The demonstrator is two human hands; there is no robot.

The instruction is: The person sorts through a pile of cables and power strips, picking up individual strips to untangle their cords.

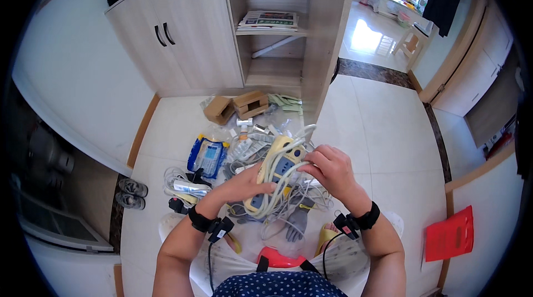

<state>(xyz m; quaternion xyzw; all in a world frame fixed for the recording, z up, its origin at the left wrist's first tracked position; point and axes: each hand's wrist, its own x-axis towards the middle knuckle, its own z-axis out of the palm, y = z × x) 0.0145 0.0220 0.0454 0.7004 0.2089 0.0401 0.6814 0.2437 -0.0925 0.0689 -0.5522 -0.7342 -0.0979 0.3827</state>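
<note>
A yellow power strip (285,165) with dark grey socket panels is held up in front of me, tilted. My left hand (244,186) grips it from the left side, thumb across its face. White cord (267,197) runs in loops lengthwise around the strip. On the right, my right hand (332,168) pinches the cord near the strip's upper part. Under both hands lies a tangle of thin grey-white cables (311,192). A grey work glove (298,223) lies partly beneath the cables.
Cardboard pieces (251,103), a blue-and-yellow packet (208,155) and a bundled cable (183,186) lie on the floor. Ahead stands a cabinet with one open door (327,36) and newspapers (270,20) on its shelf. Grey shoes (132,193) stand left; a red bag (449,235) is right.
</note>
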